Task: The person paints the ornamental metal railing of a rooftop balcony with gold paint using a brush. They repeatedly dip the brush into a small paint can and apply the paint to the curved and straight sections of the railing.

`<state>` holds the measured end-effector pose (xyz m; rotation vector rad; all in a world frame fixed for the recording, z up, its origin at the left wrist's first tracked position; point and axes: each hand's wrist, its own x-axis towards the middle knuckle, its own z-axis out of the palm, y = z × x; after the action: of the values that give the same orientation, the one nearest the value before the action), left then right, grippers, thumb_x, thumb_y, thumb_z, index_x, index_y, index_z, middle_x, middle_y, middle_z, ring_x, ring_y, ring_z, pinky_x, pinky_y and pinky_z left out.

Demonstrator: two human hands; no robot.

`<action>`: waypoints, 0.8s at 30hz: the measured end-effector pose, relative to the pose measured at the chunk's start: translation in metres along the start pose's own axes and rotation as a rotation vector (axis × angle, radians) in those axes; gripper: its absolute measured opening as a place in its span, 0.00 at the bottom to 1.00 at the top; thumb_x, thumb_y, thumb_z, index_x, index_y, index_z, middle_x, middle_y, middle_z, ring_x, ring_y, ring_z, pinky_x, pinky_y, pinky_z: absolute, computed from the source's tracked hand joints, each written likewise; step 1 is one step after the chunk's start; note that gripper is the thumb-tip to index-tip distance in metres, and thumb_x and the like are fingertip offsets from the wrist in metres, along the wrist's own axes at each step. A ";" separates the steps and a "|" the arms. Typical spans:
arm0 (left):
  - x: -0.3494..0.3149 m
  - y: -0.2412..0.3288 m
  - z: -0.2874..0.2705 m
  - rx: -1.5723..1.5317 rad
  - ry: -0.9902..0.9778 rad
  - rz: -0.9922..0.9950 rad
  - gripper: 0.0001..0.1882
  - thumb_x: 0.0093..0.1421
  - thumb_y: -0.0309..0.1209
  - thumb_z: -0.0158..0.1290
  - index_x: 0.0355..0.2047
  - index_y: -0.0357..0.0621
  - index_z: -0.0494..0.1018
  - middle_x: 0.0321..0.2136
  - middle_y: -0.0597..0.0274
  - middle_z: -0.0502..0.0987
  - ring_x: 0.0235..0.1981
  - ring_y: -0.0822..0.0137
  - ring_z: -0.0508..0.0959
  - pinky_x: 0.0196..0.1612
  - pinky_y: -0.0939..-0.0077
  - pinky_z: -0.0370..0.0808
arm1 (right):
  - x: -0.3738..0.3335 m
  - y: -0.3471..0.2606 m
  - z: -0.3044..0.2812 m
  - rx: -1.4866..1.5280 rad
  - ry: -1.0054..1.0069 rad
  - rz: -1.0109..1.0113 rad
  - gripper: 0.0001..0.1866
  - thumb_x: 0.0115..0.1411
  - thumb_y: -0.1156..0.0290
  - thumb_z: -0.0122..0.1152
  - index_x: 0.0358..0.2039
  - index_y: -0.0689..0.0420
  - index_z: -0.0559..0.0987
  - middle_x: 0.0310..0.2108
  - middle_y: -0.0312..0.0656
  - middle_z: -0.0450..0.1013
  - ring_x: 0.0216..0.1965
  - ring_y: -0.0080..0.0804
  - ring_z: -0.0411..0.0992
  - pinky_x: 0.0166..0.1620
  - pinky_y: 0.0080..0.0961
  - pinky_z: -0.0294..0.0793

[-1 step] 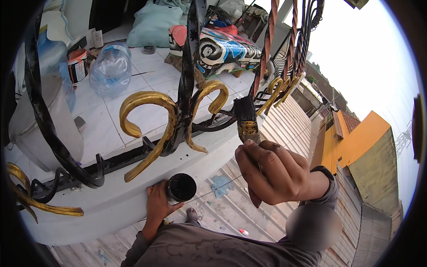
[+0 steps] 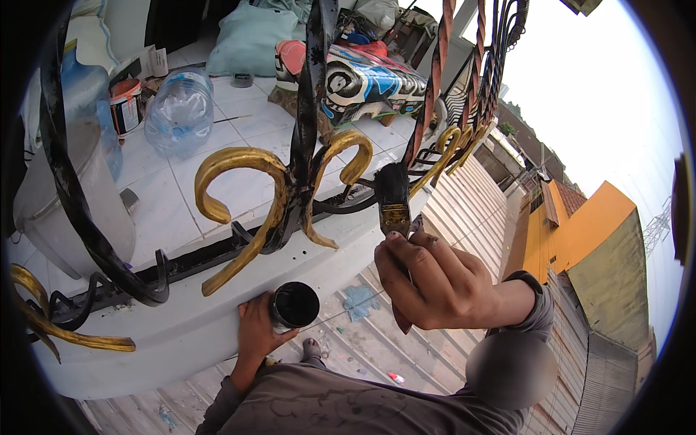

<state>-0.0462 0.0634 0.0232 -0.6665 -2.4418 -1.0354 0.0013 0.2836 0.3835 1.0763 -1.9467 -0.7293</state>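
My right hand [image 2: 442,283] grips a flat paintbrush [image 2: 394,203], bristles upward and black with paint. The brush is near the lower curved bars of a twisted iron railing; I cannot tell whether it touches them. Beside the white ledge [image 2: 217,304], my left hand [image 2: 259,322] is wrapped round a small paint can [image 2: 296,304] whose inside is dark. Between the hands and the tiles stands a black twisted bar [image 2: 308,94] with gold-painted scrolls [image 2: 254,163] at its foot. Farther right, another twisted bar [image 2: 433,87] is reddish brown.
On the white tiled floor [image 2: 239,188] behind the railing are a large clear plastic bottle [image 2: 179,112], a small paint tub [image 2: 127,105], a whitish bucket [image 2: 94,210] and a colourful covered bundle [image 2: 377,80]. Corrugated roofing [image 2: 362,348] lies below me.
My right hand and the paintbrush have shifted slightly left. The left hand and the paint can stay almost where they were.
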 end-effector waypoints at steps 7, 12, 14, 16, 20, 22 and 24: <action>0.001 0.000 -0.001 0.004 0.009 0.023 0.56 0.34 0.53 0.78 0.59 0.34 0.67 0.48 0.45 0.75 0.51 0.44 0.74 0.59 0.49 0.66 | -0.002 -0.012 0.008 0.031 0.095 -0.053 0.13 0.52 0.68 0.65 0.37 0.60 0.83 0.40 0.46 0.80 0.37 0.29 0.81 0.33 0.17 0.86; 0.001 0.001 -0.002 0.004 0.006 0.030 0.57 0.35 0.52 0.78 0.60 0.34 0.66 0.49 0.45 0.75 0.52 0.45 0.74 0.60 0.48 0.66 | -0.002 -0.006 0.006 0.103 -0.121 -0.073 0.11 0.53 0.68 0.64 0.35 0.60 0.85 0.36 0.46 0.80 0.32 0.28 0.80 0.31 0.17 0.85; 0.001 0.000 -0.003 0.001 -0.001 0.026 0.57 0.35 0.52 0.78 0.61 0.34 0.66 0.49 0.45 0.75 0.53 0.45 0.74 0.60 0.48 0.66 | 0.000 -0.007 0.005 0.005 0.060 -0.025 0.14 0.52 0.66 0.66 0.36 0.61 0.84 0.39 0.46 0.79 0.34 0.28 0.80 0.32 0.17 0.85; 0.000 0.000 -0.002 0.007 0.008 0.041 0.57 0.35 0.52 0.78 0.61 0.34 0.65 0.50 0.45 0.75 0.54 0.45 0.74 0.60 0.48 0.65 | 0.000 -0.008 0.006 -0.002 -0.085 -0.021 0.16 0.48 0.65 0.67 0.37 0.61 0.84 0.39 0.46 0.79 0.34 0.28 0.80 0.32 0.17 0.85; 0.001 0.000 -0.003 0.001 -0.023 0.015 0.58 0.36 0.52 0.77 0.61 0.33 0.65 0.51 0.44 0.75 0.53 0.45 0.74 0.61 0.48 0.64 | -0.001 -0.009 0.011 0.173 -0.168 -0.061 0.13 0.47 0.69 0.66 0.33 0.62 0.83 0.36 0.45 0.78 0.32 0.28 0.79 0.30 0.18 0.84; 0.000 0.000 -0.003 0.001 -0.054 -0.012 0.58 0.36 0.53 0.77 0.62 0.33 0.65 0.51 0.44 0.75 0.53 0.45 0.74 0.61 0.48 0.64 | -0.002 -0.010 0.013 0.098 0.014 0.011 0.10 0.44 0.74 0.65 0.28 0.64 0.79 0.35 0.46 0.75 0.32 0.28 0.76 0.30 0.17 0.81; 0.000 -0.001 -0.002 -0.010 -0.029 0.002 0.58 0.36 0.53 0.77 0.61 0.33 0.65 0.51 0.44 0.75 0.53 0.46 0.74 0.61 0.48 0.64 | -0.002 -0.012 0.016 0.091 -0.050 -0.013 0.10 0.44 0.76 0.65 0.29 0.65 0.80 0.34 0.46 0.75 0.32 0.28 0.77 0.30 0.17 0.81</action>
<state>-0.0466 0.0618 0.0241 -0.6918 -2.4619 -1.0448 -0.0063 0.2812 0.3658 1.1365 -2.0342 -0.6869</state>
